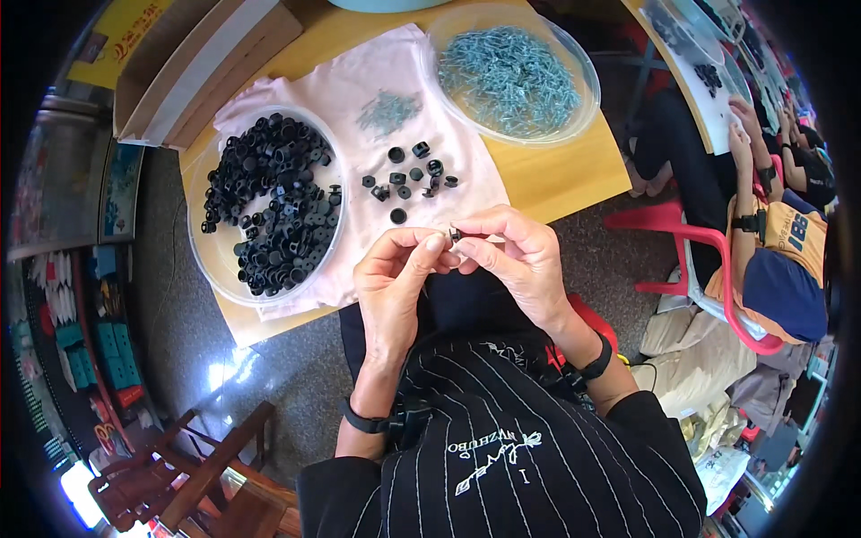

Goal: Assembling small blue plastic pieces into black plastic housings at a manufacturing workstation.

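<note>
Just above my lap, at the near edge of the pink cloth [377,76], both hands meet fingertip to fingertip. My right hand [525,260] pinches a small black plastic part [456,235] between thumb and forefinger. Closed against it is my left hand [399,269], its thumb and forefinger pressed together; what they hold is too hidden to tell. Beyond the hands, several loose black round caps [397,216] lie scattered on the cloth. A small heap of thin silvery-blue screws or pins [390,111] sits farther back.
On the left, a clear round tub [194,224] is full of black caps. Another shallow tub [587,99] at back right holds many silvery-blue screws or pins. A cardboard box [202,72] stands at far left. To the right, another person sits at a table beside a red chair [691,224].
</note>
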Available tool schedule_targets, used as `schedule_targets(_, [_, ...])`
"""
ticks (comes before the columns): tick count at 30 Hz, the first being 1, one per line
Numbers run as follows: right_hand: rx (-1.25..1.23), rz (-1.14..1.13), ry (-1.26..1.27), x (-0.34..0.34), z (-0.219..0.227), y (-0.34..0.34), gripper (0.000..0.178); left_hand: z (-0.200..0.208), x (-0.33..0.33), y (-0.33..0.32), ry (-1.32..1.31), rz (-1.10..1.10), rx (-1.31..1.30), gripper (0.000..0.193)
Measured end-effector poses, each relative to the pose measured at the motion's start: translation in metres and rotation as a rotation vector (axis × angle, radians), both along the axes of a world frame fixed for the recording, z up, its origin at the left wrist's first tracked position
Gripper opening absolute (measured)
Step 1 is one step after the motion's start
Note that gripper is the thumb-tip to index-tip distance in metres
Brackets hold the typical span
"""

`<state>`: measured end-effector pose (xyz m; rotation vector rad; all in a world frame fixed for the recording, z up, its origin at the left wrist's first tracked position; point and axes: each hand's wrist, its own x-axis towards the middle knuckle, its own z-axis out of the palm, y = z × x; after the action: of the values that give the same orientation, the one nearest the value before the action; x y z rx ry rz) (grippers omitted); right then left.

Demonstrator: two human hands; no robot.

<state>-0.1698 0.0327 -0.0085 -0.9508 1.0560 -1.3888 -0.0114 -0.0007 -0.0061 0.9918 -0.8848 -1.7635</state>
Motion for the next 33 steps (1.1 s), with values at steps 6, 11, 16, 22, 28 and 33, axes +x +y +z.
schedule_targets(6, [0.013, -0.009, 0.008, 0.003, 0.002, 0.002, 0.019, -0.002, -0.001, 0.003, -0.037, 0.010, -0.032, 0.013])
schedule_targets(11, [0.096, -0.001, -0.142, 0.000, -0.003, 0.002, 0.020, 0.001, 0.003, 0.005, -0.130, 0.072, -0.101, 0.020])
schedule_targets(16, [0.239, 0.026, -0.442, -0.009, -0.006, -0.001, 0.023, -0.001, 0.010, -0.007, -0.849, 0.105, -0.541, 0.031])
schedule_targets(22, [0.296, 0.112, -0.633, -0.015, -0.008, 0.000, 0.024, -0.015, 0.010, -0.013, -1.016, 0.127, -0.591, 0.027])
schedule_targets(28, [0.249, 0.094, -0.539, -0.014, -0.002, 0.007, 0.025, -0.007, 0.008, -0.012, -0.985, 0.073, -0.623, 0.022])
schedule_targets(33, [0.172, 0.079, -0.495, -0.011, 0.008, 0.009, 0.024, 0.002, 0.007, 0.005, -0.235, 0.059, -0.411, 0.026])
